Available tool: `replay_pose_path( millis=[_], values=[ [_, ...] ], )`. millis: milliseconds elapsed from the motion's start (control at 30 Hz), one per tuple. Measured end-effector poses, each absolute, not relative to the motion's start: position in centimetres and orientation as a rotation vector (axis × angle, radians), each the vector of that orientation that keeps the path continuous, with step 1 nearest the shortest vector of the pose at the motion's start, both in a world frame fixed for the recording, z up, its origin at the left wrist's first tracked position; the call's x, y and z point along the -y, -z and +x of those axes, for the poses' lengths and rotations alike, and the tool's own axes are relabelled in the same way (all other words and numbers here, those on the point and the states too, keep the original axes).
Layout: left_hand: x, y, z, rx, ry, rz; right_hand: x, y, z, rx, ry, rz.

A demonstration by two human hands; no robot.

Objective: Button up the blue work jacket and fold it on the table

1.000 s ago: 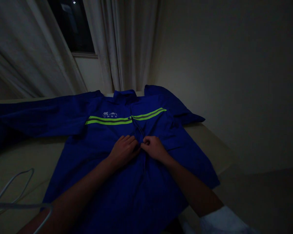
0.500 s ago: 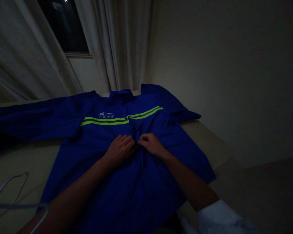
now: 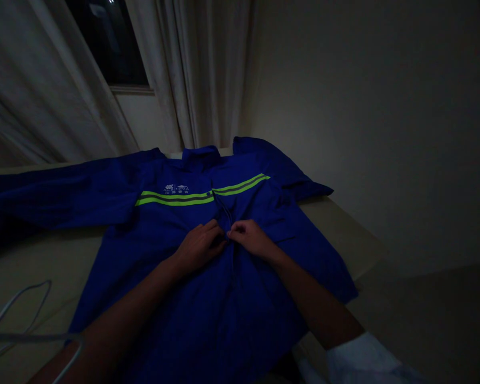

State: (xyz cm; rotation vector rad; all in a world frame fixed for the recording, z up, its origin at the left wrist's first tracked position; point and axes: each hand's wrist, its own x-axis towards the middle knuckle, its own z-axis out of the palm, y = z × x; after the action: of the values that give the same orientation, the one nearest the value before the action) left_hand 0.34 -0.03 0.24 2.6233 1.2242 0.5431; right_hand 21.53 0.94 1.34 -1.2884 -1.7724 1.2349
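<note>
A blue work jacket (image 3: 160, 298) with a yellow-green reflective stripe across the chest lies spread out, front side up, collar away from me. Just below the stripe, both hands meet at its front opening. My left hand (image 3: 202, 244) has its fingers curled and pinched on the left front edge. My right hand (image 3: 248, 236) pinches the opposite edge between thumb and forefinger, close beside the left fingertips. Above them the two edges part in a narrow gap. A dark snap button (image 3: 208, 194) shows at the stripe. Whatever fastener lies between the fingertips is hidden.
The jacket rests on a pale table (image 3: 350, 234). A white cable or wire loop (image 3: 36, 337) rises at the lower left, near my left forearm. Curtains (image 3: 208, 74) and a dark window (image 3: 110, 42) are behind; a plain wall stands at right.
My left hand's fingers have shifted slightly, the thumb now spread more from the forefinger. My right hand keeps its pinch. The whole view has moved a little.
</note>
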Motion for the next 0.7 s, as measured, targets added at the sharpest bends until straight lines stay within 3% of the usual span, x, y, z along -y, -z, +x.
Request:
replay_pose_path(
  millis=[333,700],
  values=[
    [0.3,-0.7,0.3,-1.197,-0.637,2.523,-0.8,-1.9,21.8,1.78,-1.268,-1.129],
    [-0.7,-1.7,-0.3,-0.961,-0.8,2.061,0.1,-2.6,21.8,2.074,-0.733,-1.082]
  ],
)
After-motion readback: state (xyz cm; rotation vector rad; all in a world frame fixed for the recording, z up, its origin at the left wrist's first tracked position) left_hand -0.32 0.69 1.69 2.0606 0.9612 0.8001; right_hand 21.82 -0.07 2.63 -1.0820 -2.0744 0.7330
